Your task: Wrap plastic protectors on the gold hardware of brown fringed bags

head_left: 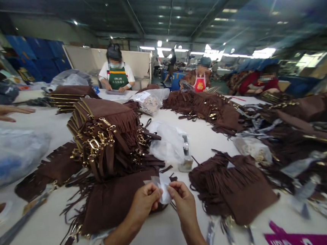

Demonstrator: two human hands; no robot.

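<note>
Two bare hands meet over the near side of the white table (203, 124), both pinching a small, thin, whitish, partly see-through sheet (165, 189). The left hand (147, 200) grips it between thumb and curled fingers; the right hand (184, 200) nips its other side in the same way, so neither hand is free. Whether the sheet is paper or plastic, I cannot tell. It is held up at the right end of a dark-brown, soft-looking fringed bag (110, 203) lying flat on the table.

The step in hand looks to be fingertip handling of the sheet, perhaps parting or straightening it. From this hold, the next move would call for a light, even pinch, since so thin a piece could crease or tear, and for keeping clear of the loose fringe.

A second dark-brown fringed bag (246, 191) lies just right of the hands; behind the left hand rises a tall stack of brown bags with gold-coloured clasps (105, 116).
</note>
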